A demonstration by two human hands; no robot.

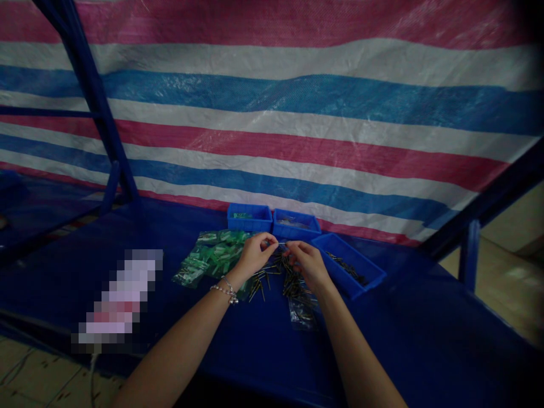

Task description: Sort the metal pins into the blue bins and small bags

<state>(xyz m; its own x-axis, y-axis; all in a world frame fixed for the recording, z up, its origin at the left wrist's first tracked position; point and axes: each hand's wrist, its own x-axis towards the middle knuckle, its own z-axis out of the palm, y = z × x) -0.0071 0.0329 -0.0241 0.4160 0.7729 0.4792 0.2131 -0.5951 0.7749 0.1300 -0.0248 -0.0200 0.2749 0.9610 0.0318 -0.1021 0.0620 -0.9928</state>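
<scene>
in the head view, the left hand [257,253] and the right hand [307,262] nearly meet, each pinching a thin, pale, rod-like piece [282,243] between the fingertips; its ends are covered by the fingers. it is held above a heap of slender, dark and brassy rods [293,285], which the hands partly hide. a clear plastic bag [302,315] lies beside the right wrist, its contents hard to make out. pixelation masks a pale, oblong object [123,294] on the blue table [255,357]. behind the hands, the left blue plastic bin [249,222] contains small green pieces, the middle blue plastic bin [293,232] indistinct thin items, and the angled right blue plastic bin [369,287] dark rods. green-and-clear plastic packets [212,255] spread left of the hands.
</scene>
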